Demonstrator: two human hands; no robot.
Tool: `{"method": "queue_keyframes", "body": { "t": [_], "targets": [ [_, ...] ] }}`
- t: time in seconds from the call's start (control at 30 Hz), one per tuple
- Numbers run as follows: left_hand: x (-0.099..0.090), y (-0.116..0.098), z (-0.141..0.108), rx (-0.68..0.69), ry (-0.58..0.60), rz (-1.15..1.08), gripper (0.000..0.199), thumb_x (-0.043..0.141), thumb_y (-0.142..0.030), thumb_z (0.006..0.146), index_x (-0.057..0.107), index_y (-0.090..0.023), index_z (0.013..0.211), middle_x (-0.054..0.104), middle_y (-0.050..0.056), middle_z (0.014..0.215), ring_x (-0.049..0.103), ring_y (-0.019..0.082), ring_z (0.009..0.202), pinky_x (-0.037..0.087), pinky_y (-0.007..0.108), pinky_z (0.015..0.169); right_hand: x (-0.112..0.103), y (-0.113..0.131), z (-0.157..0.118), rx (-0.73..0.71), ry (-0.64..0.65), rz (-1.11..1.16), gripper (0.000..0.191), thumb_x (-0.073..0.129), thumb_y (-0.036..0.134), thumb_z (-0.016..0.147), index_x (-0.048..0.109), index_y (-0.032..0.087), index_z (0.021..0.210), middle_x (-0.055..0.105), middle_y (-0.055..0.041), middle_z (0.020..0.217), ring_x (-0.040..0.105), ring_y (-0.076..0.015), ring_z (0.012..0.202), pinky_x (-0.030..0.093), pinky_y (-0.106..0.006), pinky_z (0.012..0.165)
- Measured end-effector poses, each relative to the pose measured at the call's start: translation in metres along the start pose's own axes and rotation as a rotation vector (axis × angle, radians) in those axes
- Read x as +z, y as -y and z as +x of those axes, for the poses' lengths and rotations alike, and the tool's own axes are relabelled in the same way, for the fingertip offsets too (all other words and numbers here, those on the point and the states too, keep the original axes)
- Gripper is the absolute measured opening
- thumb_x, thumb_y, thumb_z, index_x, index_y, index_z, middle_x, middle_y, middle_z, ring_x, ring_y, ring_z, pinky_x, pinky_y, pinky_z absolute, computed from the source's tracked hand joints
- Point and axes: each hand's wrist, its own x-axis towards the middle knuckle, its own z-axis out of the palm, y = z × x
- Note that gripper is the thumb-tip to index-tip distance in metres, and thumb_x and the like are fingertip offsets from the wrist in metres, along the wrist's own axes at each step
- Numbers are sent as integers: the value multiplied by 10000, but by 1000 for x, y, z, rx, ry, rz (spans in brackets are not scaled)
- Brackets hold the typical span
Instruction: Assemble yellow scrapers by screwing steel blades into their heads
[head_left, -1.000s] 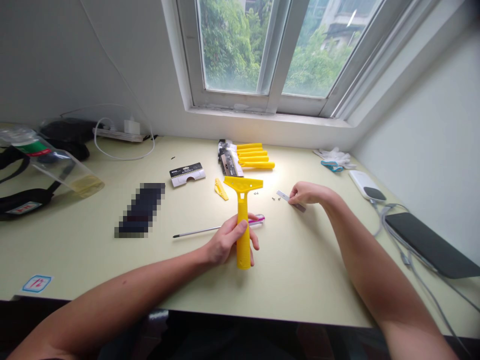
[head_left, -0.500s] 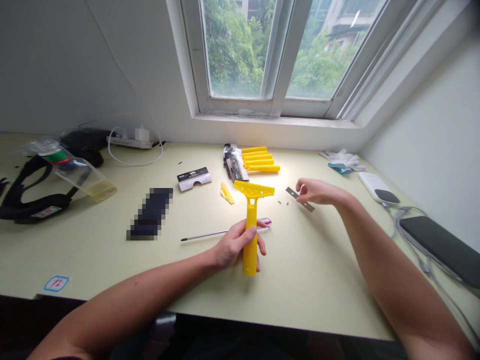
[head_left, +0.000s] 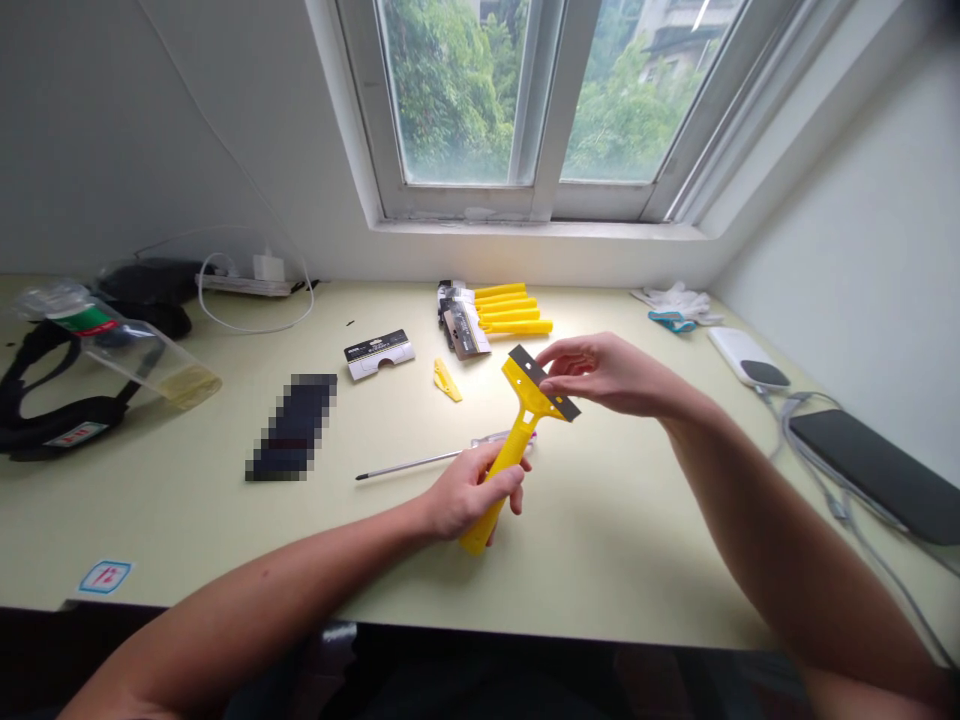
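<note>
My left hand is wrapped round the handle of a yellow scraper, whose head tilts up and to the right. Pinched in my right hand is a flat dark scraper blade, lying along the far edge of the scraper head. Whether the blade sits flush on the head I cannot tell. Behind my left hand lies a screwdriver with a clear and purple handle, partly hidden. A small yellow clamp plate rests on the table beyond the scraper.
Several yellow-handled scrapers in card sleeves lie near the window. An opened card sleeve and a pixelated dark object are left. A tilted bottle stands far left. Gloves, a white device and a black power bank lie right.
My right hand has brought the blade from the table's right over to the scraper head. My left hand has tilted the scraper to the right. The view has shifted slightly.
</note>
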Motion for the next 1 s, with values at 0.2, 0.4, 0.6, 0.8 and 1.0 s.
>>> {"method": "queue_keyframes", "body": {
  "t": [0.2, 0.4, 0.6, 0.8, 1.0],
  "targets": [
    [0, -4, 0, 98, -25, 130, 302, 562, -437, 901, 607, -150, 982, 620, 16, 664, 589, 150, 594, 469, 261, 586, -3, -6, 2, 19, 24, -147, 350, 659, 455, 785, 735, 173, 978, 723, -52, 841, 635, -173, 742, 487, -278, 647],
    [-1, -5, 0, 71, -2, 97, 305, 543, -454, 904, 591, -162, 978, 615, 12, 669, 548, 129, 523, 424, 240, 497, -7, -7, -1, -1, 59, -221, 430, 644, 444, 798, 729, 199, 1140, 710, -35, 797, 599, -149, 690, 452, -261, 632],
    [-1, -7, -1, 103, -4, 129, 266, 558, -417, 893, 600, -159, 943, 612, 10, 655, 556, 131, 546, 445, 244, 548, -5, -5, -1, 22, 76, -125, 489, 674, 454, 769, 688, 163, 1162, 701, -48, 794, 615, -160, 687, 462, -274, 617],
    [0, -7, -2, 110, -46, 110, 272, 590, -404, 870, 624, -159, 985, 618, 14, 662, 564, 140, 561, 450, 245, 540, -2, -3, 1, 6, 63, -3, 354, 697, 418, 742, 697, 129, 945, 676, -48, 794, 582, -145, 705, 464, -272, 630],
    [2, 1, -5, 36, 6, 18, 301, 597, -431, 889, 560, -173, 1040, 581, -3, 733, 530, 97, 458, 420, 216, 425, 1, -3, 2, 7, 99, 141, 262, 706, 362, 738, 680, 124, 844, 638, -21, 747, 543, -114, 664, 422, -247, 593]
  ]
}}
